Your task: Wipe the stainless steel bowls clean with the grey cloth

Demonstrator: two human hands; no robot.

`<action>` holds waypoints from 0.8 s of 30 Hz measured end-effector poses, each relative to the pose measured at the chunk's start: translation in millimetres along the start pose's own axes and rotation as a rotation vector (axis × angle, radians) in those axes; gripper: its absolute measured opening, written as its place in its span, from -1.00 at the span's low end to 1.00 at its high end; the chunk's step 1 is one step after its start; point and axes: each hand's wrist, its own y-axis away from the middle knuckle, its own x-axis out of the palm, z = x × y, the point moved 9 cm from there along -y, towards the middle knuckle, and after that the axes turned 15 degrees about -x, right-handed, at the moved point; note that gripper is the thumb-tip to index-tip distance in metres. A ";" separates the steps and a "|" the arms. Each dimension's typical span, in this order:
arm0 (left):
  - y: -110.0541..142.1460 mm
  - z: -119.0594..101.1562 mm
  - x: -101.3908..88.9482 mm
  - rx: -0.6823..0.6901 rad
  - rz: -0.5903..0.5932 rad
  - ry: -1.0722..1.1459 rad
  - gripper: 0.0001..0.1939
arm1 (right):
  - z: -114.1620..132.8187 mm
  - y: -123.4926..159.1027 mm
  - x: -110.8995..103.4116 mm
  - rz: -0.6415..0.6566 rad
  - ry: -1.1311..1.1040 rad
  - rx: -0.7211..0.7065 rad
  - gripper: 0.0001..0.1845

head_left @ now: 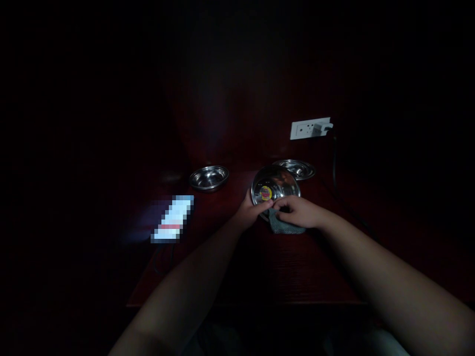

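Over the dark-red wooden table (289, 277), our left hand (247, 212) grips a shiny round steel bowl (276, 179); our right hand (295, 210) grasps a grey-green cloth (285, 227) against it, apparently wiping; another stroke calls for steadiness.

You are indoors at a dark red table (289, 277), probably in a home: the shiny bowl (279, 181) you hold, a shallow metal dish (209, 179) and a metal plate or lid (302, 170) look like household ware, and a white socket (301, 129) is set in the wall (256, 123). Deep shadow hides which room.
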 end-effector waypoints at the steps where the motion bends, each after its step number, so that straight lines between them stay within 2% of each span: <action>1: -0.7 1.0 -1.4 -0.010 -0.020 0.006 -0.41 | -0.5 0.0 0.2 0.000 -0.003 0.006 -0.86; 4: -4.1 4.8 -6.1 -0.037 -0.075 0.031 -0.48 | -2.5 0.4 0.8 0.004 0.008 0.028 -0.84; 10: -6.7 7.5 -8.5 -0.057 -0.102 0.033 -0.50 | -8.0 3.9 -3.3 0.008 0.111 0.069 -0.82; 16: -9.0 12.8 -10.4 -0.056 -0.068 0.033 -0.39 | -8.1 3.9 -7.1 0.005 0.173 0.054 -0.82; 24: -6.9 12.0 -13.8 -0.032 -0.079 -0.009 -0.32 | -10.9 3.8 -5.0 -0.022 0.114 0.059 -0.82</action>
